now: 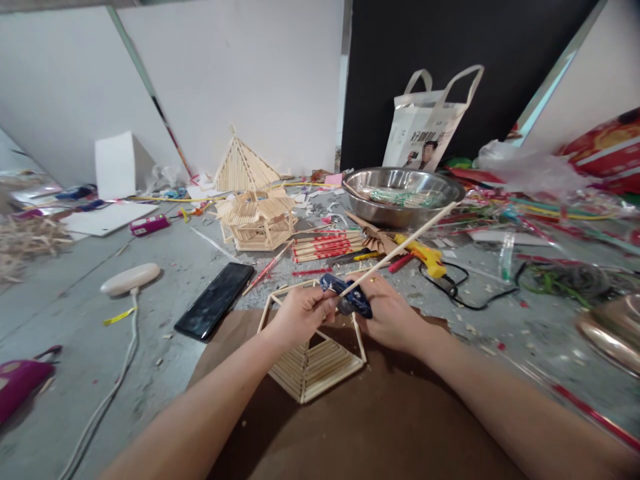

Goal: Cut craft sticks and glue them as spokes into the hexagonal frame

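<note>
My left hand [303, 312] is closed in a pinch at the lower end of a long thin wooden stick [400, 248], which slants up to the right. In my right hand [387, 310] is a dark blue hand tool that looks like small pliers or cutters [356, 299]; the stick crosses it, and its jaws are mostly hidden by my fingers. Below both hands, a frame of wooden sticks [330, 370] with several sides lies on brown paper [300, 440]. Its near panels are filled with sticks laid side by side. My hands cover part of its far side.
Behind stand a stick pavilion [257, 220] and a pointed stick roof [245, 167]. A black phone [215, 301] lies left. Red-wrapped sticks [327, 247], a yellow glue gun [425, 257] with a black cord and a steel bowl [405, 207] sit beyond my hands. Scraps litter the floor.
</note>
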The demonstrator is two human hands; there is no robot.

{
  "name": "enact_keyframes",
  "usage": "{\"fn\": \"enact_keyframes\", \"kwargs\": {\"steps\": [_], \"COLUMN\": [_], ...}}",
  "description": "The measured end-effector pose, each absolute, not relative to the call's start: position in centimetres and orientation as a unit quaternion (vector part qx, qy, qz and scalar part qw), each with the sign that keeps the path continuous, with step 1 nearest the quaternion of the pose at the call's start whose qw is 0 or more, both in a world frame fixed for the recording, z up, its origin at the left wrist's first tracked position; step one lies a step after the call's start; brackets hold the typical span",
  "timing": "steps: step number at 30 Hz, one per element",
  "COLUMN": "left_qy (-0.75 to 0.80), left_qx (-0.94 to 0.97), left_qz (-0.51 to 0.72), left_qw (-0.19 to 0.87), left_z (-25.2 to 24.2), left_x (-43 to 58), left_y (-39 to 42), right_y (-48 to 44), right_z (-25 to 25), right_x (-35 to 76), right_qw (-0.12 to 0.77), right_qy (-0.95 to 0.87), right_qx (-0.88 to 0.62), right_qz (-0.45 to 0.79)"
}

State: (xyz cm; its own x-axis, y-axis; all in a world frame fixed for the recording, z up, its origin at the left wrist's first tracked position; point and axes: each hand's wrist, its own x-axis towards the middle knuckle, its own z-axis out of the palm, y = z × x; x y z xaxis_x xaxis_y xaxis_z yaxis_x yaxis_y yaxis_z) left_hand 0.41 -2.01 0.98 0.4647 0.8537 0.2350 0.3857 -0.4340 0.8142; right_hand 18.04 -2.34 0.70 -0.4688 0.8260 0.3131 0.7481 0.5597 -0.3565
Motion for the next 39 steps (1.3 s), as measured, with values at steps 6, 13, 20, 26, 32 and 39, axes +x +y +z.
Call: {"fn": "enact_keyframes", "kwargs": {"steps": [6, 13, 20, 26, 32, 39], "left_qy": [0.392, 0.391, 0.401, 0.406, 0.419, 0.392], "left_qx": [0.81, 0.81, 0.809, 0.819, 0.822, 0.821], "left_qz": [0.32, 0.326, 0.332, 0.329, 0.323, 0.342], "left_qw": [0.295, 0.291, 0.271, 0.235, 0.209, 0.235], "left_z": [1.38, 1.37, 1.06, 1.02, 0.73, 0.86], "left_x": [0.35, 0.45, 0.46, 0.51, 0.56, 0.61], "left_y": [-2.28, -2.34, -2.26, -2.29, -2.44, -2.39], "right_y": [-2.31, -2.35, -2.52, -2.53, -2.33, -2.25], "right_z": [0.5, 0.59, 0.76, 0.77, 0.22, 0.36], "right_x": [18.14, 18.09, 17.98, 18.24, 18.47, 18.27], "right_qw": [0.226, 0.21, 0.205, 0.207, 0.21, 0.205], "right_qy": [-0.849, -0.849, -0.844, -0.851, -0.855, -0.855], "right_qx": [-0.471, -0.478, -0.489, -0.478, -0.472, -0.474], "right_qz": [0.082, 0.079, 0.081, 0.062, 0.039, 0.053]}}
